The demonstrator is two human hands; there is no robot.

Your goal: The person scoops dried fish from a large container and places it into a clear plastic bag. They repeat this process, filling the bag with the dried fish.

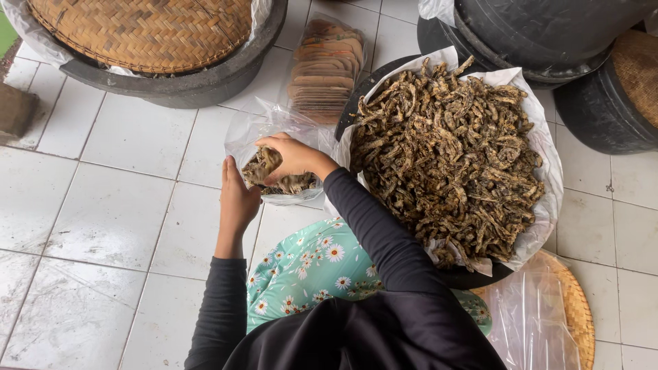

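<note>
Fingers of your right hand [293, 155] are bunched around a clump of dark, dried fried strips [264, 164], pressing it into the mouth of a clear, crinkled plastic bag [255, 130] that sits on the white tiled floor [110, 212], just left of the big heap; your left hand [238, 199] stands flat and upright with fingers straight and together against the bag's near side, propping it rather than gripping anything. Part of the fill already lies in the bottom of the bag, under your right wrist. Beside you, touching the bag's right edge, the round dark basin lined with white paper [545, 164] is piled high with the same brown strips [449, 154]. The risk here is the bag itself: it is thin, soft and held open only by one palm, so its mouth could fold shut or the bag could tip away from you, and pieces would scatter onto the tiles. Brittle strips squeezed too hard may also snap, by the look of them. Your dark sleeve [370, 226] crosses the basin's paper rim, and a sweep of the forearm could drag the lining and spill the heap's edge. Behind the bag, a sealed clear packet of flat brown crackers [327, 65] lies close enough to be knocked. Woven bamboo trays [147, 31] rest well apart on a grey tub [199, 82]
</note>
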